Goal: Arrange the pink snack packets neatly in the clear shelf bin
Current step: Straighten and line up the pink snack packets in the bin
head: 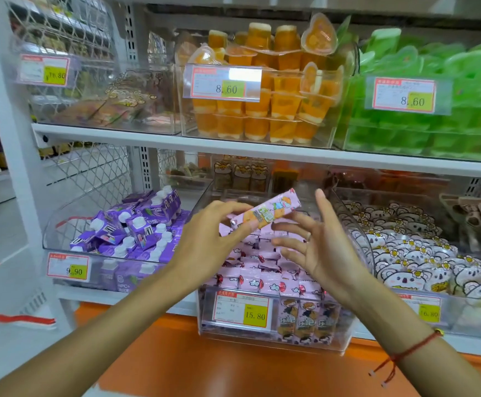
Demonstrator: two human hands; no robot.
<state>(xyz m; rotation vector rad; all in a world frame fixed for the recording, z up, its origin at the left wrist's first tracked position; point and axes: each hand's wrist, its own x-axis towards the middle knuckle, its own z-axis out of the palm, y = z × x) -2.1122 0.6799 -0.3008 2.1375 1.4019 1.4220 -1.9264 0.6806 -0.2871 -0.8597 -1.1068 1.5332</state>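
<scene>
A clear shelf bin on the lower shelf holds several pink snack packets lying in rows, with more standing upright behind its front wall. My left hand pinches one long pink packet at its lower left end and holds it tilted above the bin. My right hand hovers just right of that packet with fingers spread, not gripping anything.
A bin of purple drink cartons stands to the left, a bin of koala-print packets to the right. Orange jelly cups and green jellies fill the shelf above. A price tag marked 15.80 hangs on the bin front.
</scene>
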